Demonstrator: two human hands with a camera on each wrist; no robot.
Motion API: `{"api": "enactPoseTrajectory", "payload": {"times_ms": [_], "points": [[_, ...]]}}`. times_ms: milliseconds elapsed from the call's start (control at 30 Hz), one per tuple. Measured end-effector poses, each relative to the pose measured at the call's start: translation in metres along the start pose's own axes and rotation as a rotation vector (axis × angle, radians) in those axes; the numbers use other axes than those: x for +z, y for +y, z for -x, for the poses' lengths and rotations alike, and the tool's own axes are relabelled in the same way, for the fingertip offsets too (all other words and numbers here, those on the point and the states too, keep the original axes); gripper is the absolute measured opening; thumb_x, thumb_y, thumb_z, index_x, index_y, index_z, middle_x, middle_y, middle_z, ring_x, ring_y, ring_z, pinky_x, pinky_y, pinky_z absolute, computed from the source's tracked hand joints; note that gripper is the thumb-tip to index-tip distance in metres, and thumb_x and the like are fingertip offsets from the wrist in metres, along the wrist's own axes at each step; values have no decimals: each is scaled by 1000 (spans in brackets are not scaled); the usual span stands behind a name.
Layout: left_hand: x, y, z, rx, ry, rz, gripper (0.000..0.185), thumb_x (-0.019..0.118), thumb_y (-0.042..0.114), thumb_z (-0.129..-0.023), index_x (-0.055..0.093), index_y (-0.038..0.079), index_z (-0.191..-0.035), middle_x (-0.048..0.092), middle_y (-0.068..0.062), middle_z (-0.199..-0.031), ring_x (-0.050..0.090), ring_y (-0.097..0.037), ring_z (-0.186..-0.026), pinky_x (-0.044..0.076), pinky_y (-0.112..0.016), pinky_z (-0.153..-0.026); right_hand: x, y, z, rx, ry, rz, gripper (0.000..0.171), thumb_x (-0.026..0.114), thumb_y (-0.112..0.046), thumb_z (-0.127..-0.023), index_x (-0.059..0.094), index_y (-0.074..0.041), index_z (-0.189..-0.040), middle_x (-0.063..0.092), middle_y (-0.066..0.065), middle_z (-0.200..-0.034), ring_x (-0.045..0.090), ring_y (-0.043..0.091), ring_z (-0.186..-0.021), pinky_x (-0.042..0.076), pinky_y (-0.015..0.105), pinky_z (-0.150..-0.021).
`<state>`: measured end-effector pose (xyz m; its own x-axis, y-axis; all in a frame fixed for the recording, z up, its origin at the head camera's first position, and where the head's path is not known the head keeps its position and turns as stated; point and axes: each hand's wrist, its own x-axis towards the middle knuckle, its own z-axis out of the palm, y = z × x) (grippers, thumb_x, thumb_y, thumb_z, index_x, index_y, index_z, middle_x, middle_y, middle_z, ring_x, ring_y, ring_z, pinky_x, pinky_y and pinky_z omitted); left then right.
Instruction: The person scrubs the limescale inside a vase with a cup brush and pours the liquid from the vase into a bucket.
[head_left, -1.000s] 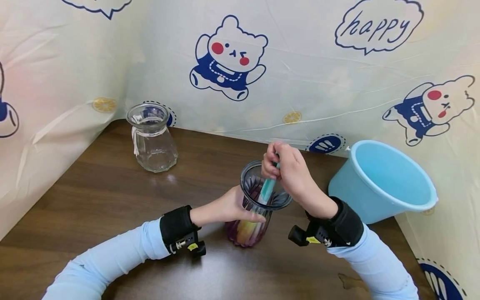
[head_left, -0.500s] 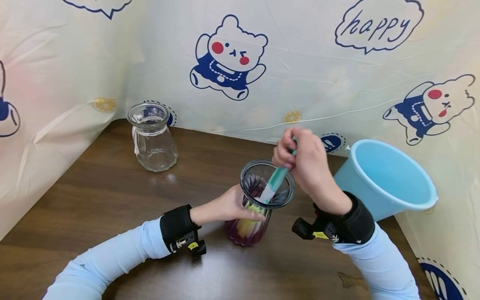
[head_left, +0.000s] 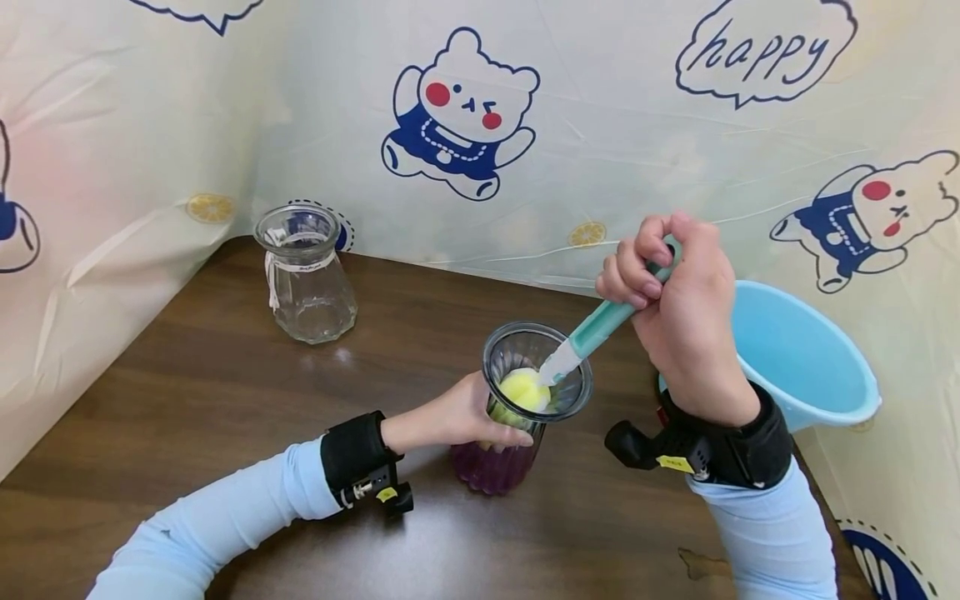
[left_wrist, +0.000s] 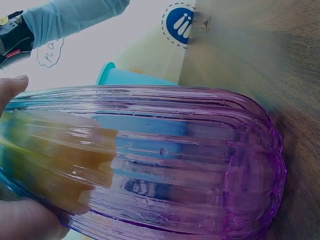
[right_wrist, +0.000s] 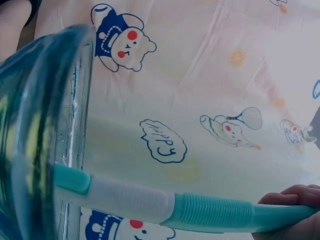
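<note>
Purple ribbed glass vase (head_left: 501,433) is stood upright on the brown wooden table (head_left: 187,392), near its front edge and between the two forearms. It is steadied by the left hand (head_left: 457,414), whose fingers are wrapped round the near side of the body just under the flared rim; in the left wrist view the thumb (left_wrist: 10,90) and the heel of the palm are seen pressed against the ribbed wall (left_wrist: 165,160).

A teal-handled sponge brush (head_left: 592,337) is gripped by the right hand (head_left: 678,308), with the fingers curled tightly round the top end of the handle. The brush's long axis is slanted, running from the right hand high and to the right down and leftward to the vase mouth. Its yellow sponge head (head_left: 522,390) is seen sitting at the mouth, level with the rim, while the white neck and ridged teal grip (right_wrist: 210,212) are seen crossing over the rim in the right wrist view. The right hand is thus held above and to the right of the opening, well clear of the glass, whereas the left hand is in contact with it.

A light blue plastic bucket (head_left: 806,367) is placed just beyond the right wrist, and a clear glass jar (head_left: 303,275) is set well apart at the far left, before a cartoon-printed backdrop (head_left: 465,117).
</note>
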<state>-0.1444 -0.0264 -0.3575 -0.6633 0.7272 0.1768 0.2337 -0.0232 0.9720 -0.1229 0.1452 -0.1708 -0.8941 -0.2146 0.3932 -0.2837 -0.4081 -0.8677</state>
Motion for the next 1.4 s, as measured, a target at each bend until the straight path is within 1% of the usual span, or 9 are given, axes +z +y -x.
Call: {"api": "enactPoseTrajectory", "payload": {"times_ms": [233,367,467,533,700,833,1000,1167,1400], "points": [[-1,0,0,-12,-7,6,54,74,6,-72,41,5,-114,59,-7,-66,56,-35,-50,49,-35,-44,1,4,5,-14,30,-15,37,13,-12,-95,29,-10,-62,26,0,-48,21,16,-43,17,32,-54],[0,-1,-1,45,34,-85,58,77,10,-70,43,4,-117,61,-6,-85,59,-20,-70,50,-28,-63,1,15,7,22,22,6,38,10,-9,-93,28,-11,-60,25,-1,-48,20,15,-44,18,30,-53],[0,-1,0,92,77,-175,66,78,12,-69,42,3,-122,57,-6,-104,52,-12,-90,45,-25,-81,2,30,9,56,11,60,36,10,-6,-91,27,-12,-60,24,-1,-48,20,15,-44,22,28,-53],[0,-1,0,98,79,-190,68,78,13,-69,41,3,-124,56,-7,-109,50,-11,-95,44,-26,-85,3,40,11,85,2,99,35,11,-5,-91,26,-12,-60,25,-2,-48,21,15,-45,23,27,-53],[0,-1,1,86,73,-193,66,77,11,-69,39,1,-123,54,-8,-109,49,-12,-94,45,-24,-81,2,60,18,168,-148,166,29,12,-2,-88,24,-9,-62,27,-1,-52,25,16,-49,25,26,-56],[-1,-1,1,75,61,-185,65,77,10,-70,39,1,-122,53,-8,-109,49,-12,-94,45,-24,-80,1,67,21,158,-216,183,27,10,-2,-87,23,-7,-64,27,0,-53,25,17,-50,25,27,-58],[0,-1,-1,81,64,-189,65,77,10,-69,40,1,-122,54,-8,-108,50,-12,-94,45,-25,-82,2,59,20,164,-169,176,29,11,-2,-88,23,-9,-63,26,-1,-53,24,17,-49,26,26,-58],[1,-2,-2,97,85,-186,70,79,10,-66,41,1,-125,57,-8,-109,51,-12,-98,43,-27,-88,3,37,16,137,-46,155,32,11,-1,-86,25,-13,-60,24,-1,-50,22,17,-47,27,27,-57],[1,-2,-2,79,73,-135,69,78,9,-67,39,2,-123,57,-8,-100,55,-8,-76,49,-24,-71,-5,5,15,-2,9,-24,33,6,-1,-85,26,-10,-60,26,0,-50,23,16,-48,23,29,-59]]}}
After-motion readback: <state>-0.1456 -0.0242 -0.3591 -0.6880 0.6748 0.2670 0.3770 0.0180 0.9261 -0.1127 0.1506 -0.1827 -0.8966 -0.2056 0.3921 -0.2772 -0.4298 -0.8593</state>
